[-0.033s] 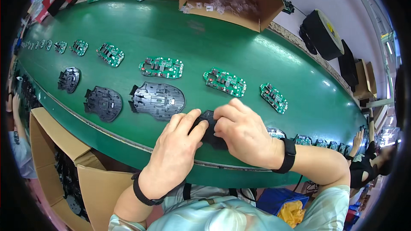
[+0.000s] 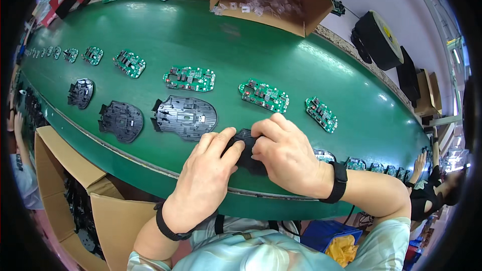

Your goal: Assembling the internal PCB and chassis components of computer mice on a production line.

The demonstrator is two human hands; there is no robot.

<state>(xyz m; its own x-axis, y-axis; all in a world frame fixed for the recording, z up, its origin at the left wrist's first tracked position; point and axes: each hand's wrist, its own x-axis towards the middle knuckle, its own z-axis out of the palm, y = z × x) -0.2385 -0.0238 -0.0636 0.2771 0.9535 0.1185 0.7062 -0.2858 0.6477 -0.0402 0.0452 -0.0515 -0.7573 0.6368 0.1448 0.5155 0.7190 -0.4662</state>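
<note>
At the near edge of the green bench, a black plastic shell lies between my hands, partly hidden by them. My left hand holds its left end, with thumb and fingers pressed onto it. My right hand is closed in a pinch over the shell's right side; whatever its fingertips hold is hidden. Left of my hands, a black shell lies with its ribbed inside facing up, and another shell sits beyond it. Green circuit boards lie beyond my hands, among them one board and a tilted board.
A cardboard box of small clear pieces stands at the far edge. An open carton with black parts is below the bench at left. Shells with boards line the right side. Another person's hand is at far right.
My right hand has shifted very slightly over the black shell. My left hand and the other parts stay where they were.
</note>
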